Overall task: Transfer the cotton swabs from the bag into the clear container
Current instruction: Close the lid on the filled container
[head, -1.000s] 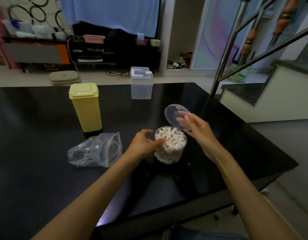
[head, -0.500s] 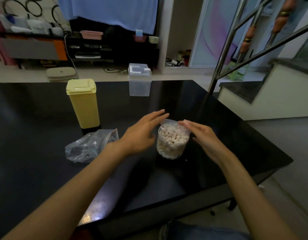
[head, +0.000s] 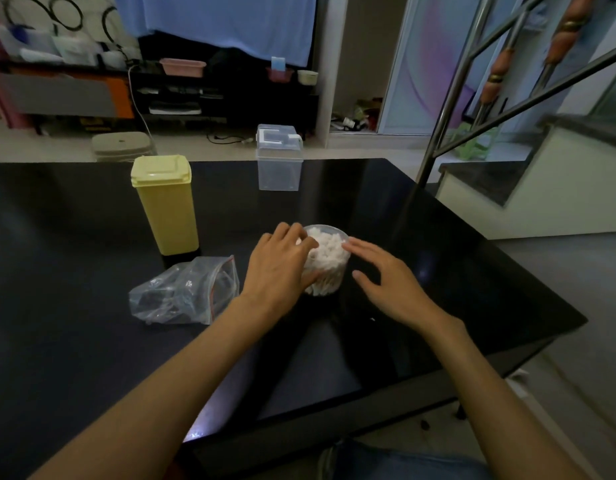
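Note:
A round clear container [head: 329, 271] stands upright mid-table, packed with white cotton swabs [head: 326, 249], a clear lid over its top. My left hand [head: 280, 268] rests on its left side, fingers on the lid's edge and thumb against the wall. To the right, my right hand [head: 386, 282] hovers with fingers spread, its fingertips at the container's rim. The crumpled clear zip bag [head: 187, 292] with a red seal lies left of the container and looks empty.
A tall yellow lidded container [head: 164, 206] stands behind the bag. Farther back on the black table [head: 455, 271] is a square clear box with a lid [head: 279, 157]. The table's right edge falls off toward a stair railing [head: 448, 119].
My right hand brought the clear lid down onto the container and then drew back. The left hand went from flat above the container to pressing on its left side.

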